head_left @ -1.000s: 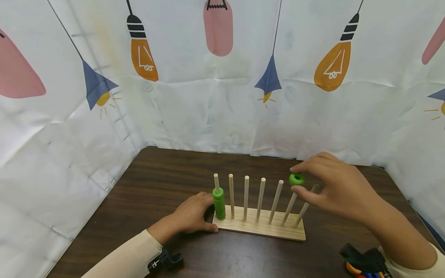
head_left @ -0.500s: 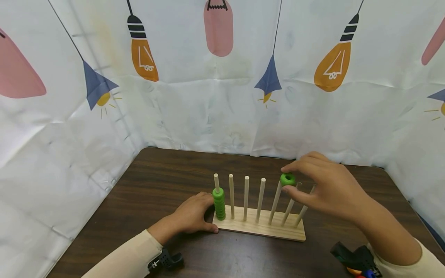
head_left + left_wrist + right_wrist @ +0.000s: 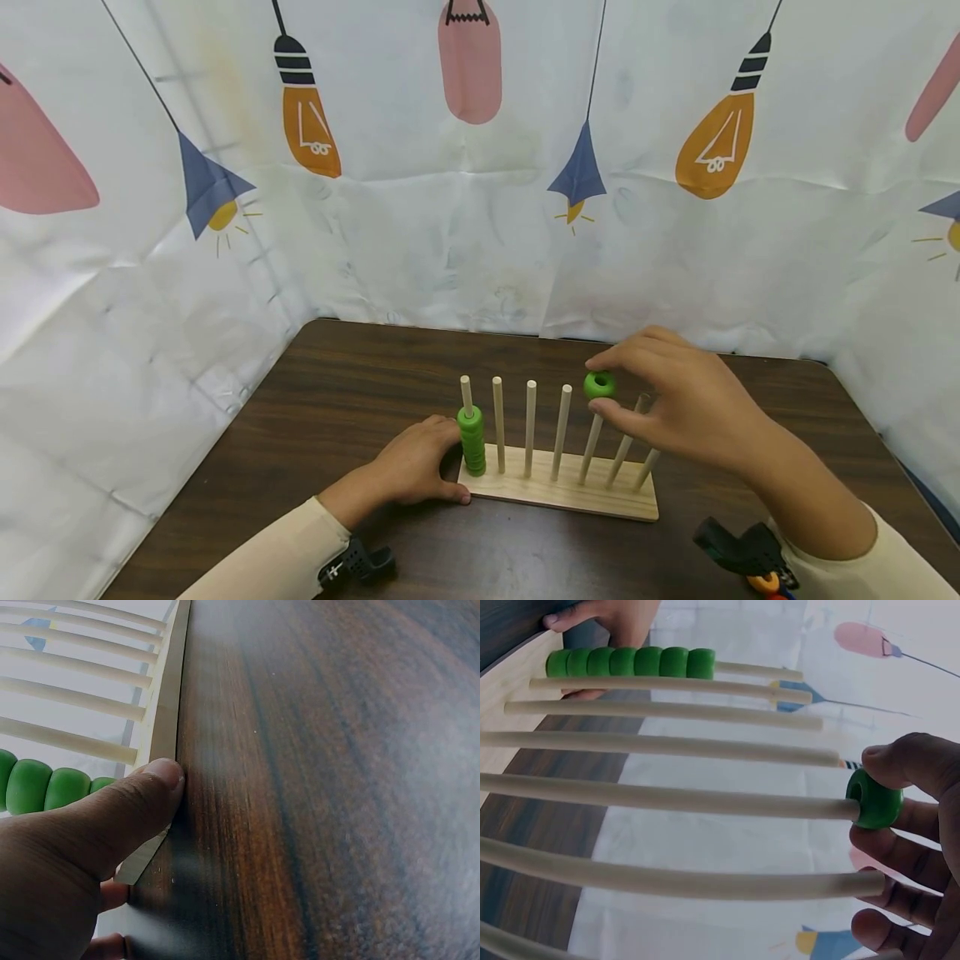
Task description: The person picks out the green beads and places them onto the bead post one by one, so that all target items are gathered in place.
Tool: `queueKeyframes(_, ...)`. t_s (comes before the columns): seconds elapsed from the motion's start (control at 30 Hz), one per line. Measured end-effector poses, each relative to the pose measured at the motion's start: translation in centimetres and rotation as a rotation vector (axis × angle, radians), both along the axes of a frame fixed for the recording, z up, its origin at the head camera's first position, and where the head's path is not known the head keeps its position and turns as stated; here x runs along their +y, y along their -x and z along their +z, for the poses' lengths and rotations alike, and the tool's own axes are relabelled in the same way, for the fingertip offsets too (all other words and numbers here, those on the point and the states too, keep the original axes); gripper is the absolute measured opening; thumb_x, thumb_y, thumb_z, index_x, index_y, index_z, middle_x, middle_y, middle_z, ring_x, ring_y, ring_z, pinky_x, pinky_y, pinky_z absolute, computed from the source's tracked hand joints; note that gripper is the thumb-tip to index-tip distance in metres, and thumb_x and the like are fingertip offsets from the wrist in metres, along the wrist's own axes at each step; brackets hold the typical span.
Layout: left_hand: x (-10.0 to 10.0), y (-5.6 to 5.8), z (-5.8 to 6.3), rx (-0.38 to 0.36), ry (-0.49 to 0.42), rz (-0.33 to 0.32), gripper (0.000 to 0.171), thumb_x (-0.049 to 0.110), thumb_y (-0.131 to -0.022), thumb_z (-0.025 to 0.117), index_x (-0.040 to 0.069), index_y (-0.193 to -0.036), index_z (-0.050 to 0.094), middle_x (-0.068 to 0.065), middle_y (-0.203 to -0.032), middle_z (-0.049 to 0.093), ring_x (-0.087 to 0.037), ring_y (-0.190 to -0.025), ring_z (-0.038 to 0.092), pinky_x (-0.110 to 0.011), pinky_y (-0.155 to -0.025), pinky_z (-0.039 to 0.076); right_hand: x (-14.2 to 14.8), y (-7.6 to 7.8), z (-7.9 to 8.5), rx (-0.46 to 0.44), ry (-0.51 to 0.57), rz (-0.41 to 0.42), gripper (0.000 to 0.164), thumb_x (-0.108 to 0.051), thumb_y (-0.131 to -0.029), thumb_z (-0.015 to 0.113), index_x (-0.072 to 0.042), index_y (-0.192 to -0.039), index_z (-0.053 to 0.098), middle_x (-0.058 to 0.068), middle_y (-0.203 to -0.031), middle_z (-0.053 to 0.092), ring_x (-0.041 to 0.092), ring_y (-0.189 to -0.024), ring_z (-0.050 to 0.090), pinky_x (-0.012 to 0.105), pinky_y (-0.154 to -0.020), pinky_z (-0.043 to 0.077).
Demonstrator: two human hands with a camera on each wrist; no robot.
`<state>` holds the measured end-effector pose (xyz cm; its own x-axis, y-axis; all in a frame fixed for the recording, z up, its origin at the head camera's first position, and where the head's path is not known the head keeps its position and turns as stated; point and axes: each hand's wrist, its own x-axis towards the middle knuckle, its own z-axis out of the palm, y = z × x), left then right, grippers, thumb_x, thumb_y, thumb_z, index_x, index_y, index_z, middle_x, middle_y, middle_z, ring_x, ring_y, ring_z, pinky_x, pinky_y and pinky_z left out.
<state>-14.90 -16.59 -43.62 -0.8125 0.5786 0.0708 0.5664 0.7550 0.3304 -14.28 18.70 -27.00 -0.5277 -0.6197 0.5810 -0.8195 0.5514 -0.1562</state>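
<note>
A wooden bead stand (image 3: 543,490) with several upright pegs stands on the table. Its left-end peg bears a stack of green beads (image 3: 472,446). My left hand (image 3: 416,462) grips that end of the base, thumb (image 3: 154,787) on the front edge and fingers around the end, partly hidden. My right hand (image 3: 675,400) pinches one green bead (image 3: 591,387) between thumb and fingers, above the third peg from the right. In the right wrist view, the bead's hole faces the tip of a peg (image 3: 780,804), right at it. The other pegs are bare.
Orange and red pieces (image 3: 765,583) show at the bottom right, partly hidden by the right wrist's black camera mount (image 3: 738,546). The dark wooden table (image 3: 360,375) reaches back to a white printed curtain (image 3: 450,250).
My right hand has moved left with the green bead, from near the second peg from the right to above the third. My left hand and the stand have stayed put.
</note>
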Motion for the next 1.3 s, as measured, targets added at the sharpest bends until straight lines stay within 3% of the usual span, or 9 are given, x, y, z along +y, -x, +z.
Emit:
queueKeyframes(0.2,0.0,0.0,0.0,-0.005,-0.002,0.005,0.068,0.052,-0.071,0.091,0.025,-0.126,0.063,0.005,-0.132,0.063,-0.021,-0.12,0.056,-0.048,-0.099,0.049,-0.8,0.2,0.0,-0.009,-0.006,0.015,0.038,-0.023,-0.076,0.09,-0.019,-0.111,0.075,-0.014,-0.103,0.068,0.007,-0.094,0.06,0.032,-0.069,0.053)
queueKeyframes(0.83,0.0,0.0,0.0,-0.008,0.002,0.009,0.067,0.052,-0.072,0.091,0.024,-0.126,0.063,0.003,-0.132,0.063,-0.022,-0.123,0.055,-0.049,-0.1,0.048,-2.9,0.6,0.0,-0.07,-0.031,0.015,0.035,-0.027,-0.081,0.088,-0.018,-0.112,0.075,-0.011,-0.107,0.069,0.011,-0.096,0.063,0.032,-0.067,0.054)
queueKeyframes(1.3,-0.1,0.0,0.0,-0.014,0.002,0.007,0.068,0.051,-0.072,0.091,0.024,-0.127,0.062,0.003,-0.135,0.062,-0.023,-0.125,0.055,-0.05,-0.101,0.048,-4.5,0.8,0.1,-0.124,-0.04,0.013,0.034,-0.031,-0.085,0.085,-0.02,-0.115,0.075,-0.013,-0.107,0.068,0.005,-0.096,0.06,0.033,-0.073,0.054)
